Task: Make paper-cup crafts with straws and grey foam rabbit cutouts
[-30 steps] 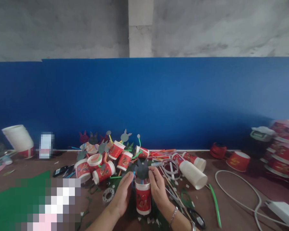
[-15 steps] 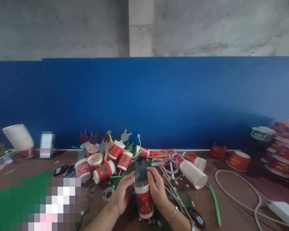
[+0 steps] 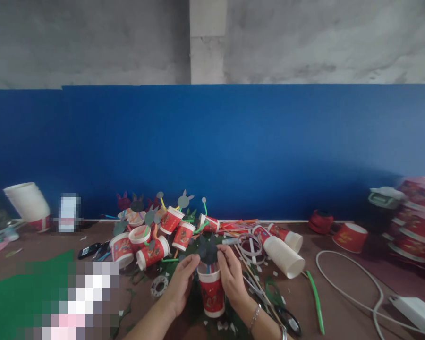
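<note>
Right now the red paper cup (image 3: 211,295) stands upright on the table (image 3: 340,302), flanked equally close by left hand (image 3: 179,285) and right hand (image 3: 232,278), both pinching the grey cutout (image 3: 208,251) directly above its rim.

Two bare forearms show at the lower middle of the frame, sleeveless as far as the bottom edge, with the left hand (image 3: 179,283) and right hand (image 3: 232,279). A thin silver chain bracelet (image 3: 254,318) circles the right wrist.
</note>
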Tool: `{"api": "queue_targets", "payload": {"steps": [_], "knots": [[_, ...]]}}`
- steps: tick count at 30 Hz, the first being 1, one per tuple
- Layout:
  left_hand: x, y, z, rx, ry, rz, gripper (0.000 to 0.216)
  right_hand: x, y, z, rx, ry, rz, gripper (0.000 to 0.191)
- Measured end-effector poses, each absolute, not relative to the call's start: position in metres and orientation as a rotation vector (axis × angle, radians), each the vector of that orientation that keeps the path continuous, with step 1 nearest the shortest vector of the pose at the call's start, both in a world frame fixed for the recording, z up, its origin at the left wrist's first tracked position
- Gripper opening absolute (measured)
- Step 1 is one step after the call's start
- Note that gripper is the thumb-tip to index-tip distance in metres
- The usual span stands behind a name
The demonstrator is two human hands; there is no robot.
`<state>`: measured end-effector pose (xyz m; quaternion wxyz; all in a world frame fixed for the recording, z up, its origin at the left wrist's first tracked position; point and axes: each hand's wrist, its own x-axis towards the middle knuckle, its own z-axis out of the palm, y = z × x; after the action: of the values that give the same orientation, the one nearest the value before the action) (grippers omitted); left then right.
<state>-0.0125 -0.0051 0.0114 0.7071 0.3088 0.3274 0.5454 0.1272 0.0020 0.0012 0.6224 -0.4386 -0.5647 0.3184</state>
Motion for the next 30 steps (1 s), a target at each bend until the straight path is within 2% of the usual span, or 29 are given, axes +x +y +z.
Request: {"api": "queue_targets", "payload": {"steps": [5,12,19,30], "knots": [[-0.012,-0.008,0.011,0.734,0.731,1.195,0.039,0.125,0.001,0.011,-1.003,-1.196,0.723,0.022],[-0.003,-0.016,0.015,0.949,0.491,1.102,0.073,0.126,0.0,0.028,-1.036,-1.106,0.726,0.025],[-0.004,-0.009,-0.001,0.95,0.813,1.146,0.053,0.127,0.001,0.029,-1.042,-1.15,0.743,0.024],[-0.006,-0.003,-0.012,0.92,0.742,1.2,0.058,0.128,0.001,0.034,-0.948,-1.101,0.916,0.032]]}}
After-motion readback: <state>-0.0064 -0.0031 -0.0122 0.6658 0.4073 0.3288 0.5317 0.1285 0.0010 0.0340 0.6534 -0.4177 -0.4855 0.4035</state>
